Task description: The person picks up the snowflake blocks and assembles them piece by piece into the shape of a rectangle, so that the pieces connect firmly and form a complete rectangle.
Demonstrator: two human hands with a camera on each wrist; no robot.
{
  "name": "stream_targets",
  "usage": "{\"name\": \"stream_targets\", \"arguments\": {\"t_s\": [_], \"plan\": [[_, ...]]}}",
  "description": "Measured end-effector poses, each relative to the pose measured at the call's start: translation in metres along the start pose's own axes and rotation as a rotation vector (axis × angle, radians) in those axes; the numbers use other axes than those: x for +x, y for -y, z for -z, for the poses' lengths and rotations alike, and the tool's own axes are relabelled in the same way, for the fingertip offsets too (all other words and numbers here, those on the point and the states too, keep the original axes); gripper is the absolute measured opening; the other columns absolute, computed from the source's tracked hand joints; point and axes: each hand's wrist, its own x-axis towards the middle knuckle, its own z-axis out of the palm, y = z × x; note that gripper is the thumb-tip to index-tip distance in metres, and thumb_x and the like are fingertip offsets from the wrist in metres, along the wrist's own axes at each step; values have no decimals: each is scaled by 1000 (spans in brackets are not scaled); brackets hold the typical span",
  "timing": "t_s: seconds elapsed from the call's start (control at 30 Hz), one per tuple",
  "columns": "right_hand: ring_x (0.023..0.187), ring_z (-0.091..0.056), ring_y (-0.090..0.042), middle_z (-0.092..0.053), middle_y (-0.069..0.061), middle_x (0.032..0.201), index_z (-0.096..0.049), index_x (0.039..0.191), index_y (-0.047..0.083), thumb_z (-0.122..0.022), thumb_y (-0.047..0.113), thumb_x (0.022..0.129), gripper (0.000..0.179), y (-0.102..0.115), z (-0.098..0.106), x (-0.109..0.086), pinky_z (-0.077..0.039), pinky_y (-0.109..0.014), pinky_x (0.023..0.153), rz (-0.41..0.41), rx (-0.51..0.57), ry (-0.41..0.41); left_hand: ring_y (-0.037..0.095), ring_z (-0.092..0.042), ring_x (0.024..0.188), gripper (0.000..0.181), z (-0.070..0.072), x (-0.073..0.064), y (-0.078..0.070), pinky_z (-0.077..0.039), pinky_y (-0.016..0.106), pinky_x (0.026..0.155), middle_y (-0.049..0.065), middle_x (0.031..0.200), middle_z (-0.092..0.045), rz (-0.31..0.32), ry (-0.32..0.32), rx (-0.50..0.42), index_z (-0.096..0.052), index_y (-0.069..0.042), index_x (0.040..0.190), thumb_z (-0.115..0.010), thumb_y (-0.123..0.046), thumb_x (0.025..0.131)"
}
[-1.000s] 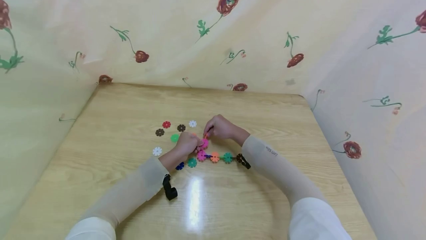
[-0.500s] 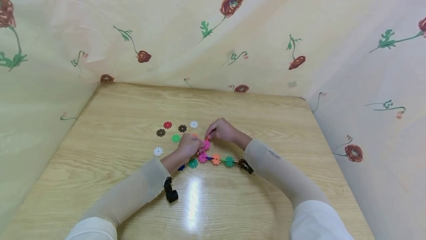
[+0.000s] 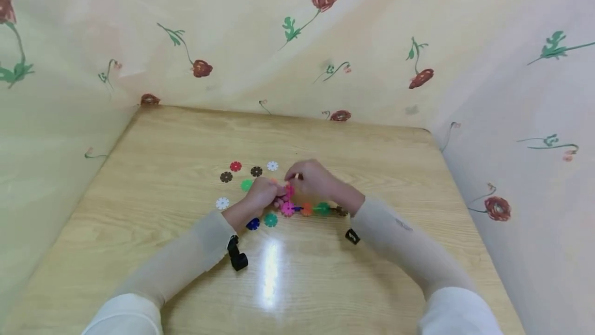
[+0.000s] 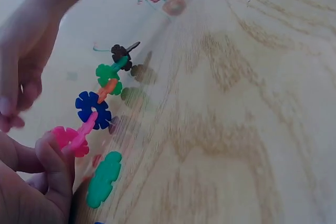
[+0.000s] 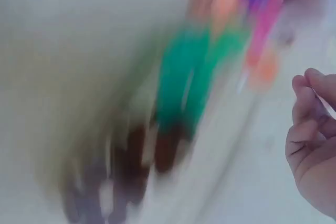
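Head view: the left hand (image 3: 265,193) has its thumb and fingers closed in a pinch on the pink end of a chain of flower-shaped discs (image 3: 307,209). The chain runs off to the right above the worktop (image 3: 348,283), through blue, orange and green pieces to dark brown ones. The right hand (image 3: 312,176) hangs just above and beside that pink end, its fingers loosely curled with thumb and fingertip close together; in the right wrist view, largely blurred, they show nothing between them. Loose discs lie around the left hand: a red disc (image 3: 235,166) beyond it, a blue disc (image 3: 253,224) and a teal disc (image 3: 270,220) on the near side.
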Motion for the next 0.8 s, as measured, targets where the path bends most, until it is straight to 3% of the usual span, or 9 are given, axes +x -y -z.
{"name": "stream_targets", "arguments": {"t_s": [0.1,0.2,0.3,0.43,0.53,0.67,0.8], "plan": [[70,-62,-10,-69,1,81,-73,86,9,-65,5,93,11,28,-20,-17,-53,-23,62,73,-68,64,11,-53,51,25,-3,1,-4,-47,20,48,3,60,-58,-25,13,22,-60,-5,62,-61,6,84],[57,-48,-8,-53,5,67,-60,76,15,-64,12,93,18,44,-45,-25,-44,-21,49,106,-229,101,10,-53,52,26,-3,2,-5,-46,19,48,2,60,-59,-8,20,54,-59,-7,61,-67,4,84],[54,-41,-8,-44,5,66,-57,80,15,-61,16,96,16,51,-63,-26,-38,-21,41,68,-356,82,10,-54,51,16,-3,2,-6,-47,19,48,6,67,-66,31,35,94,-69,-2,73,-69,-1,89],[57,-44,-10,-47,3,70,-59,85,13,-61,17,97,12,54,-72,-24,-39,-23,40,29,-432,57,11,-60,57,9,-2,3,-7,-51,21,52,10,79,-73,20,42,167,-76,3,93,-70,-4,91],[59,-45,-11,-48,4,71,-57,81,15,-67,17,93,16,54,-70,-23,-41,-23,45,-43,-344,108,13,-64,62,13,-3,3,-8,-55,23,57,11,82,-73,0,51,186,-75,3,101,-71,-4,91],[60,-47,-10,-51,7,70,-56,77,19,-77,20,87,23,55,-64,-24,-42,-23,50,-132,-153,221,13,-65,60,14,-4,3,-9,-55,22,55,12,81,-73,18,65,159,-73,5,103,-70,-3,92],[62,-51,-7,-57,8,72,-60,79,18,-76,10,86,19,52,-47,-29,-47,-21,56,-113,102,226,12,-62,58,12,-4,3,-9,-52,21,52,11,79,-72,8,46,162,-74,5,99,-69,-2,91]]}}
